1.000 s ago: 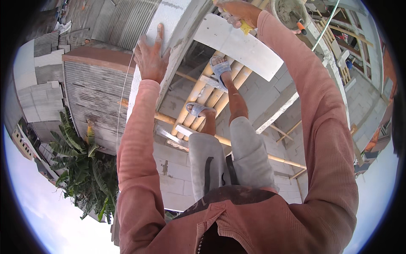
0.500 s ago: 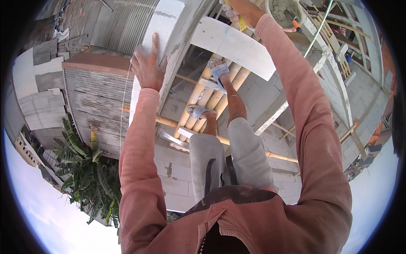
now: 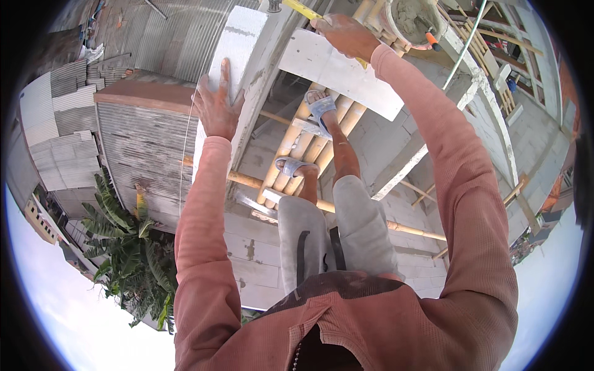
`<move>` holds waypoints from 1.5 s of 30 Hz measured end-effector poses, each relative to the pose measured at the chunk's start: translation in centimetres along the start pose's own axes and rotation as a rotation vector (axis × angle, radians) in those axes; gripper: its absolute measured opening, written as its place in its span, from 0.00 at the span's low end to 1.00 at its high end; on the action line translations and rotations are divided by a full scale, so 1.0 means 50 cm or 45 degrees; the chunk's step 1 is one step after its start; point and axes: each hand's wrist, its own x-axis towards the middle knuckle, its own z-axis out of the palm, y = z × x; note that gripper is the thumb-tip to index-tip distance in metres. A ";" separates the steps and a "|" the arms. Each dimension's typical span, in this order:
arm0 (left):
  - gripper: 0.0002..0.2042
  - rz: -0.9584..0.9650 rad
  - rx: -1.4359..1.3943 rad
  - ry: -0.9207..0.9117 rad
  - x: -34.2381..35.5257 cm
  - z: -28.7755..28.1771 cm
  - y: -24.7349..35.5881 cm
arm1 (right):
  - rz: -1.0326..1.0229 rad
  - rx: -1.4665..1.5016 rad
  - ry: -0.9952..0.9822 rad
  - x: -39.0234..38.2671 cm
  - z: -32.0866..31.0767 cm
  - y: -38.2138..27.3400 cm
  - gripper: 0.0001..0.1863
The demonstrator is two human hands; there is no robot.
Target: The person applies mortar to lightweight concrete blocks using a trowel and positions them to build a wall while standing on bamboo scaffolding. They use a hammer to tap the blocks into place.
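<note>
My left hand (image 3: 219, 106) lies with fingers spread on a long white block (image 3: 242, 34) along the top of the wall at the upper left. To its right, my right hand (image 3: 346, 34) is closed around the yellow handle of a hammer (image 3: 302, 8). The handle's end shows below my fist, and a grey metal head sits at the upper edge of the view, partly cut off, close to the block's far end. A flat white panel (image 3: 368, 83) lies just below my right hand.
I stand in sandals on bamboo poles (image 3: 301, 142) above an open drop. A bucket (image 3: 442, 31) of mortar with an orange-handled trowel (image 3: 432, 41) is at the upper right. A thin string (image 3: 184, 154) runs left of the wall, beside metal roofs (image 3: 145, 142) and a banana plant (image 3: 127, 247).
My right hand has come down and to the left, bringing the yellow-handled hammer more fully into view, its head near the block. The left hand stays on the block.
</note>
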 end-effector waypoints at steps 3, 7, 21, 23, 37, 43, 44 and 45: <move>0.48 -0.017 -0.014 0.041 -0.006 0.001 -0.042 | 0.170 0.132 0.009 -0.098 -0.024 -0.127 0.14; 0.52 -0.018 -0.172 0.110 -0.011 0.005 -0.039 | -0.310 0.285 0.326 -0.175 -0.007 -0.204 0.17; 0.52 -0.004 -0.117 0.078 0.000 0.023 0.003 | -0.107 0.111 -0.179 -0.170 0.089 -0.166 0.18; 0.52 -0.022 -0.062 0.063 -0.008 0.016 -0.031 | -0.128 0.182 -0.164 -0.168 0.059 -0.227 0.18; 0.52 -0.027 -0.044 0.062 -0.008 0.022 -0.024 | -0.072 0.167 -0.194 -0.171 0.092 -0.220 0.18; 0.51 0.033 0.013 0.101 -0.010 0.025 -0.033 | -0.107 0.206 -0.102 -0.171 0.099 -0.215 0.19; 0.51 0.024 -0.010 0.094 -0.009 0.025 -0.028 | -0.124 0.230 -0.078 -0.173 0.096 -0.219 0.17; 0.51 0.022 -0.007 0.092 -0.010 0.023 -0.032 | -0.143 0.267 -0.057 -0.175 0.091 -0.234 0.16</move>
